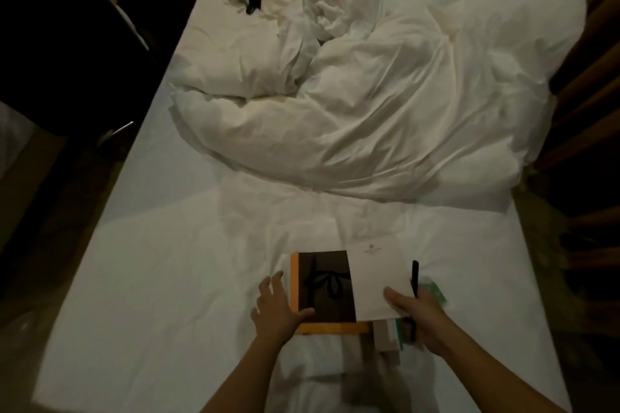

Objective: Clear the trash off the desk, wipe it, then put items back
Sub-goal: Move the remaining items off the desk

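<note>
1. Dark booklet [325, 282] with an orange border, flat on the white sheet of the bed [167, 278], near its foot end.
2. Left hand [275, 308] at the booklet's lower left corner: thumb laid across the dark cover, fingers spread along the orange spine, gripping that corner.
3. White card [375, 275] with a small printed logo, slightly tilted, overlapping the booklet's right part.
4. Right hand [419, 308] pinching the card's lower right corner, thumb pressed on top, fingers curled beneath.
5. Black pen [415, 275] in the same grasp, pointing away, just beside the card's right edge.
6. Green item [434, 290] partly hidden behind the right hand; too blurred to name.
7. Small pale boxes [385, 334] between the two wrists, touching the booklet's lower right corner.
8. Rumpled white duvet [385, 111] heaped over the far half of the bed, well apart from the booklet.
</note>
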`<control>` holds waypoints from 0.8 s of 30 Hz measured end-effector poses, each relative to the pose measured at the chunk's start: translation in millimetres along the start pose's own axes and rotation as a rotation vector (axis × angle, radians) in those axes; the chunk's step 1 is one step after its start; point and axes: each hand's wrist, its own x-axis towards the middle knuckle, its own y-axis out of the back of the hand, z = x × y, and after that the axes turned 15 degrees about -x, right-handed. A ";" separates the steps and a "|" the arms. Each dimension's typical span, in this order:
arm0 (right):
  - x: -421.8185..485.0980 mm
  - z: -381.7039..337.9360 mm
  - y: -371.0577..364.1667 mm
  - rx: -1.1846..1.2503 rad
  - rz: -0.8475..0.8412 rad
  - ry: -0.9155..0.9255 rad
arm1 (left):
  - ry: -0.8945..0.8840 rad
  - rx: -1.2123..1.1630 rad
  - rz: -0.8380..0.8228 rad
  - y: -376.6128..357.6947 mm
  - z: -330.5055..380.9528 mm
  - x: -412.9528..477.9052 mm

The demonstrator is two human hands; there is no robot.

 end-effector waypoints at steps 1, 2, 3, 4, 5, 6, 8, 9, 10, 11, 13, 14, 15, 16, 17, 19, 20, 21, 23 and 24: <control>3.3 -2.7 -2.3 -0.009 0.010 0.009 | -0.018 0.015 -0.009 -1.1 -2.6 2.6; 6.5 -5.8 -3.9 -0.008 0.008 0.020 | -0.032 0.029 -0.026 -1.6 -3.2 3.7; 10.5 -8.4 -4.5 0.000 0.004 0.022 | -0.040 0.046 -0.042 -1.8 -4.6 5.5; 14.0 -11.6 -4.6 -0.008 -0.010 0.021 | -0.049 0.071 -0.052 -1.3 -4.7 6.9; 17.1 -14.7 -4.6 -0.050 -0.018 0.014 | -0.063 0.101 -0.051 -0.5 -4.9 8.8; 19.5 -16.7 -4.4 -0.129 -0.021 0.005 | -0.078 0.133 -0.051 0.4 -4.8 10.2; 20.3 -17.5 -5.0 -0.329 0.014 -0.008 | -0.100 0.171 -0.061 0.0 -5.7 10.9; 19.2 -15.9 -6.6 -0.388 0.043 0.011 | -0.103 0.174 -0.070 -1.1 -6.4 10.5; 17.9 -13.4 -8.6 -0.413 0.069 0.037 | -0.105 0.171 -0.075 -1.9 -6.5 9.6; 16.5 -11.4 -10.2 -0.411 0.083 0.048 | -0.112 0.166 -0.073 -3.2 -6.4 9.0; 11.0 -10.9 -13.8 -0.430 0.087 0.052 | -0.126 0.169 -0.071 -4.0 -4.6 8.3; 8.2 -11.3 -14.4 -0.453 0.083 0.059 | -0.132 0.175 -0.075 -4.1 -2.6 7.5; 5.6 -11.6 -14.1 -0.465 0.077 0.064 | -0.138 0.175 -0.078 -4.3 0.1 6.2; 2.5 -12.6 -13.2 -0.463 0.069 0.077 | -0.145 0.169 -0.081 -4.9 2.8 4.4; -0.6 -13.4 -11.7 -0.455 0.064 0.091 | -0.152 0.158 -0.080 -5.8 5.6 1.7; -8.2 -15.8 -6.5 -0.454 0.063 0.130 | -0.174 0.138 -0.070 -7.6 12.4 -5.8; -12.0 -16.6 -2.9 -0.459 0.063 0.154 | -0.184 0.127 -0.063 -8.8 15.7 -10.8; -15.4 -16.2 1.1 -0.462 0.061 0.181 | -0.193 0.110 -0.056 -10.5 18.9 -16.1; -23.6 -12.8 9.9 -0.473 0.063 0.226 | -0.213 0.065 -0.041 -16.2 23.4 -29.3; -28.4 -9.4 14.7 -0.472 0.063 0.238 | -0.216 0.052 -0.038 -20.3 26.0 -37.7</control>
